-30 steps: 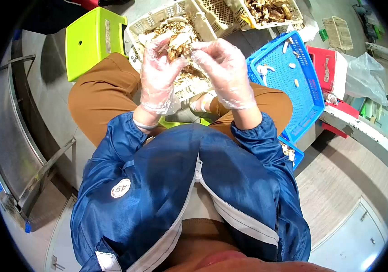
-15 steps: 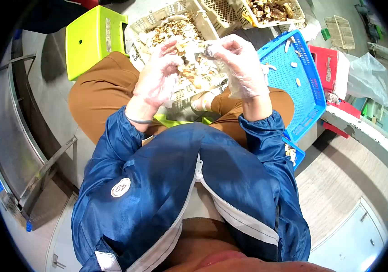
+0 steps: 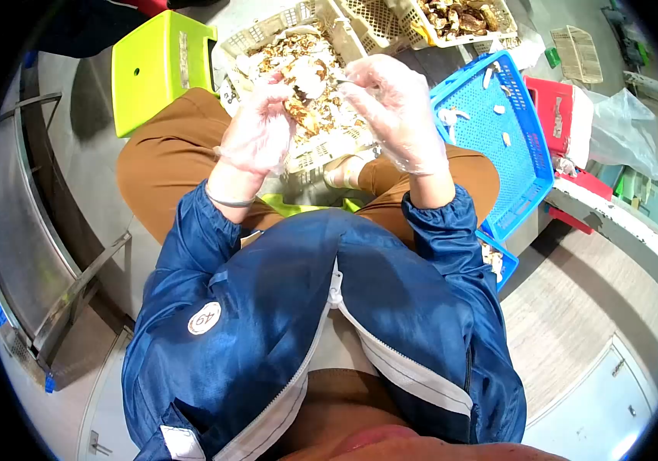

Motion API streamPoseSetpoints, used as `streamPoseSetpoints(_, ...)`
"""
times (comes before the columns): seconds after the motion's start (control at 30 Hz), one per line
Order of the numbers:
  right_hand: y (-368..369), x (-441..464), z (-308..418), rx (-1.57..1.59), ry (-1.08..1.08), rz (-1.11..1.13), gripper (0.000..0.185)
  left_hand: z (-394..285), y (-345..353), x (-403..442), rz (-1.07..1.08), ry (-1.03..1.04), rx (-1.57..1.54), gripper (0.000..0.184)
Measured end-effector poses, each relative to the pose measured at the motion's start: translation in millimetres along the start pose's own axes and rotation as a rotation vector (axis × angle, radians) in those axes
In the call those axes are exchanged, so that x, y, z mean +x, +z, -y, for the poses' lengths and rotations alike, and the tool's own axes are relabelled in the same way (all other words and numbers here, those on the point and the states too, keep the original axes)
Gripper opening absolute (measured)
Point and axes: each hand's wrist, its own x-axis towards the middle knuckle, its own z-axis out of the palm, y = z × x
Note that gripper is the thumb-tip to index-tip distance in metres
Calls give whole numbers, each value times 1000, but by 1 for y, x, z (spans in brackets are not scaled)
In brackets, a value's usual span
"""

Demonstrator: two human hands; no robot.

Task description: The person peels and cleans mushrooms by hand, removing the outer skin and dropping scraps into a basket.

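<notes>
Both my hands are in thin clear plastic gloves, raised over a cream plastic crate point(image 3: 360, 48) of brown-and-white mushroom pieces point(image 3: 302, 50). My left hand point(image 3: 258, 127) is closed, fingers and thumb around a mushroom point(image 3: 310, 79) with pale flesh and brown edges. Its outline blends with the pieces behind it. Across from it, my right hand point(image 3: 398, 111) is closed in a pinch, its fingertips close to the mushroom. A small greyish thing shows at those fingertips, too small to name.
A blue perforated tray point(image 3: 510, 180) with several pale pieces leans on my right. To the left stands a lime-green stool point(image 3: 152, 73). Another crate point(image 3: 507, 32) at the back holds brown mushrooms. A red box point(image 3: 550, 115) and a metal frame point(image 3: 83, 284) flank me.
My hands have moved slightly apart. The left has turned and dropped a little, and the pale face of the mushroom now shows between them. The right fingertips have shifted slightly left.
</notes>
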Motion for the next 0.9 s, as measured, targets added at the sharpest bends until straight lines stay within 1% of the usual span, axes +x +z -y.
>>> streamPoseSetpoints(0.07, 8, 1, 6, 45, -36, -32, 11, 1, -1, 0, 48, -1, 32, 48)
streamPoseSetpoints(0.17, 13, 0, 5, -48, -62, -28, 10, 4, 6, -1, 4, 69, 153, 46)
streamPoseSetpoints(0.2, 10, 1, 19, -26, -15, -7, 10, 4, 15, -5, 29, 57, 132, 44)
streamPoseSetpoints(0.3, 8, 3, 20, -90, -98, 20, 10, 2, 6, -4, -3, 30, 130, 46)
streamPoseSetpoints(0.33, 9, 2, 17, -18, -59, 26, 10, 4, 5, -3, -25, 59, 143, 47)
streamPoseSetpoints(0.43, 10, 1, 12, -21, -28, 8, 12, 8, 9, -4, -48, 108, 175, 48)
streamPoseSetpoints(0.47, 12, 1, 8, -47, -77, -8, 15, 10, 8, -4, -50, 120, 205, 48)
streamPoseSetpoints(0.57, 9, 0, 11, -34, -56, -10, 16, 12, 17, -9, -22, 148, 272, 49)
streamPoseSetpoints(0.6, 8, -1, 13, -1, -14, -6, 16, 13, 25, -10, -43, 137, 264, 50)
streamPoseSetpoints(0.73, 6, -2, 13, -82, -59, -23, 14, 14, 20, -9, 2, 130, 317, 54)
streamPoseSetpoints(0.83, 4, -2, 11, -37, -1, 14, 11, 14, 23, -11, -7, 135, 381, 54)
streamPoseSetpoints(0.87, 5, -3, 4, -76, -32, -3, 13, 14, 18, -10, 2, 145, 414, 55)
streamPoseSetpoints(0.9, 4, -5, 0, 13, 55, -8, 14, 14, 18, -9, 8, 145, 417, 55)
